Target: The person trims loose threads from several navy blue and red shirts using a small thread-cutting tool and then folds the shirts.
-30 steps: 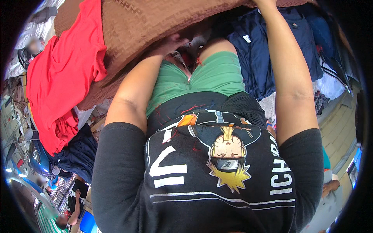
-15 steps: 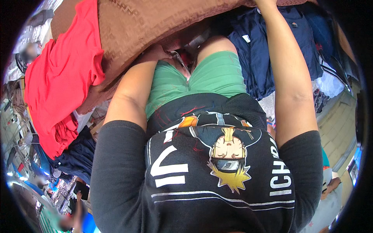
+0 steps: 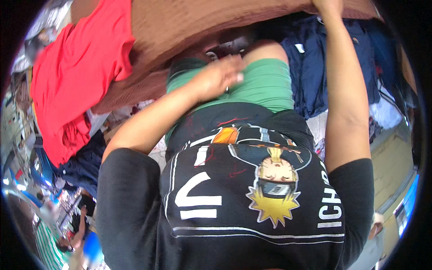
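The person's left hand (image 3: 220,77) lies over the lap, above a pair of plain green cloth shorts (image 3: 268,83). Its fingers reach out loosely, close together rather than spread, and no object shows between them; a slim pale ring (image 3: 227,89) sits on one finger. The right hand (image 3: 330,6) is at the near edge of a broad brown cloth with a woven pattern (image 3: 180,28), which crosses the top of the view. Whether that hand pinches the cloth or merely rests on it cannot be told.

Farther out, a bright red soft fabric piece (image 3: 85,74) drapes over the brown cloth's left part and hangs down. A dark navy cloth garment (image 3: 310,67) lies beside the right forearm.

A tug on the brown cloth could plausibly drag the red piece off, since much of it hangs free. Loose red threads (image 3: 237,173) on the black T-shirt (image 3: 225,245) could catch on the fabric.

The right fingertips and the cloth's far side are cut off above. The left fingers are blurred, and the space beneath the brown edge is too dark to read.
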Motion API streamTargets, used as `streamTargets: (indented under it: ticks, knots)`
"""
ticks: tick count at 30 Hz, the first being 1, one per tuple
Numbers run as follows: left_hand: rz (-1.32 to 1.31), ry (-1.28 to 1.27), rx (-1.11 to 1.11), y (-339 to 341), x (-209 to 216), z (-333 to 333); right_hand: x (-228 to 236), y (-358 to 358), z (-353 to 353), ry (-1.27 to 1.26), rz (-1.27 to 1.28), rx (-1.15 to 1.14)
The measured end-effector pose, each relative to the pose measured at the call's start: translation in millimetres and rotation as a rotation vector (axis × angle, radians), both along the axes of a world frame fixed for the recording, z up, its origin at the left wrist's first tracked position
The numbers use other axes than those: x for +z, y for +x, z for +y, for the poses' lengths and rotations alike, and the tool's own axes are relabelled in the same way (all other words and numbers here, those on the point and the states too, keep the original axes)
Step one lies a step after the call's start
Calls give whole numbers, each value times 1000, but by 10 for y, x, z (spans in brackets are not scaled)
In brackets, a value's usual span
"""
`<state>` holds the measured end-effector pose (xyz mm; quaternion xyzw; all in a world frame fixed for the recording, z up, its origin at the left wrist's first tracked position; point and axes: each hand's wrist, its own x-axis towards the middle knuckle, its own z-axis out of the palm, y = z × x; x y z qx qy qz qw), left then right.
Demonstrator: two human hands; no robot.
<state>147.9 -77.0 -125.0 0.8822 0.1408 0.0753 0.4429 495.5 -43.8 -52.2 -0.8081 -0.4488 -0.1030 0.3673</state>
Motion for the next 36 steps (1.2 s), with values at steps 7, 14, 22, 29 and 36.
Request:
streamTargets:
  ticks: [7, 14, 22, 29, 36]
  knots:
    - [1445, -73, 370, -2483, -161, -4, 323, -109, 35, -372, 284, 41]
    - [200, 125, 461, -1751, 145, -392, 99, -57, -79, -104, 286, 66]
    - [576, -245, 778, -2485, -376, 315, 57, -274, 143, -160, 31, 0]
    - [59, -166, -24, -1062, 696, -453, 133, -254, -80, -197, 98, -118]
    - [254, 82, 385, -1478, -129, -226, 65, -206, -65, -221, 74, -139]
